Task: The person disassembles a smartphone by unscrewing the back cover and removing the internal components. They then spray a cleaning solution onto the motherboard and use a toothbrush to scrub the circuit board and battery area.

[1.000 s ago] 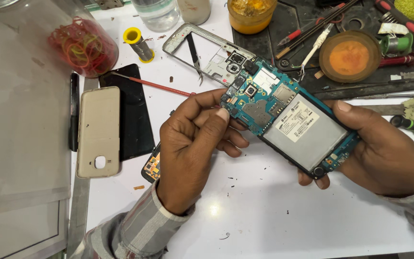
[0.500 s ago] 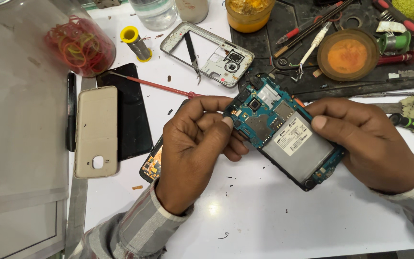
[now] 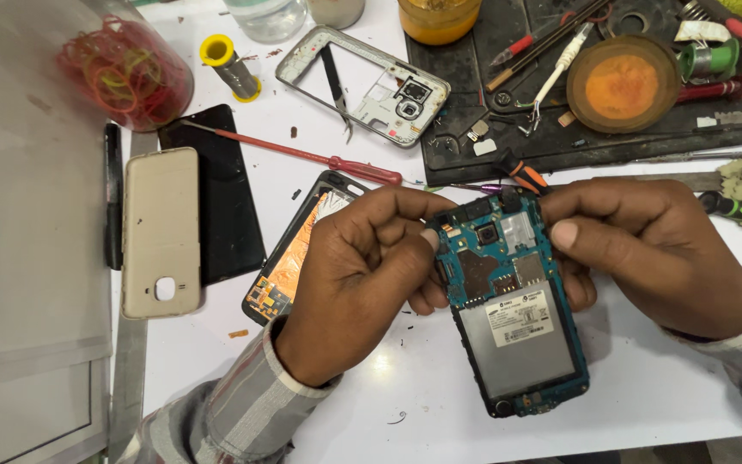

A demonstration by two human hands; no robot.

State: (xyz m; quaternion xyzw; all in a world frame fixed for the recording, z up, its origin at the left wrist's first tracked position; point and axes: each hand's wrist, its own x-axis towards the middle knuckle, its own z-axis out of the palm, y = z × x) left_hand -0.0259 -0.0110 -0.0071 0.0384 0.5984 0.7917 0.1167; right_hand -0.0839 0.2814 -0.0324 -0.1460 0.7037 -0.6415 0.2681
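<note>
Centrally, over the white table (image 3: 646, 404), both hands hold an opened phone body (image 3: 513, 309) with its blue circuit board and silver battery panel facing up. Long axis runs roughly away from the camera, camera-module end at the far side, slightly tilted.

Left hand (image 3: 362, 275): fingers curled and clenched against the phone's left upper edge, thumb tip pressing the board near the top left corner. Striped sleeve at the wrist.

Right hand (image 3: 654, 249): fingers wrapped over the top right corner, thumb laid on the board beside a metal shield; grasping the phone from that side. Lower end of the phone is free of either hand and sits above or on the table, cannot tell which.

Just behind the left hand lies a detached display panel (image 3: 289, 258) with an orange-brown back. Left of it, a dark glass panel (image 3: 221, 198), and touching that, a beige back cover (image 3: 161, 232). A red-handled screwdriver (image 3: 302, 156) lies across the table past the left hand. Further off: grey phone midframe (image 3: 388, 99) with tweezers (image 3: 337, 90) resting on it, a yellow-capped solder spool (image 3: 227, 64), a clear jar of rubber bands (image 3: 126, 73). On the right, a black work mat (image 3: 594, 142) carries a round tin of orange paste (image 3: 622, 84) and assorted small tools.
</note>
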